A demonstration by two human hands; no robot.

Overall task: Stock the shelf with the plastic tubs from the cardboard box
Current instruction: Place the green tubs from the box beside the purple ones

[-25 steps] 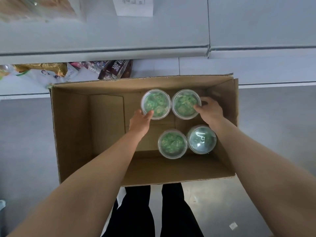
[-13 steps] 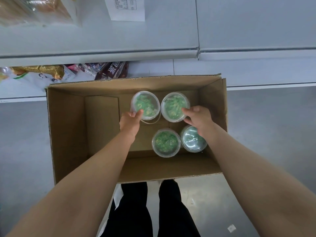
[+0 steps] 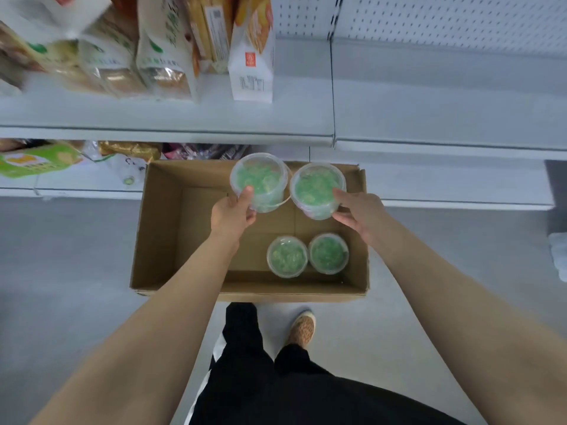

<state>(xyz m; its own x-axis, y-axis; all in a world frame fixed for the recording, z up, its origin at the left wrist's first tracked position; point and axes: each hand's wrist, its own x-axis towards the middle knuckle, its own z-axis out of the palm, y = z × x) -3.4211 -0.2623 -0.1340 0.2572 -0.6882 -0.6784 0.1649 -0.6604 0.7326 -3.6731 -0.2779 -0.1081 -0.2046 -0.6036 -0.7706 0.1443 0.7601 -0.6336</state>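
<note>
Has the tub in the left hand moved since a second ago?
Yes. The tub in the left hand has risen from the floor of the cardboard box, while two tubs stay inside.

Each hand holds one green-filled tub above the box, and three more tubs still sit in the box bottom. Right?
Not quite: the head view shows two tubs in the cardboard box, not three, the left one and the right one, side by side near the front wall. The rest holds: the left hand grips one tub and the right hand grips another.
</note>
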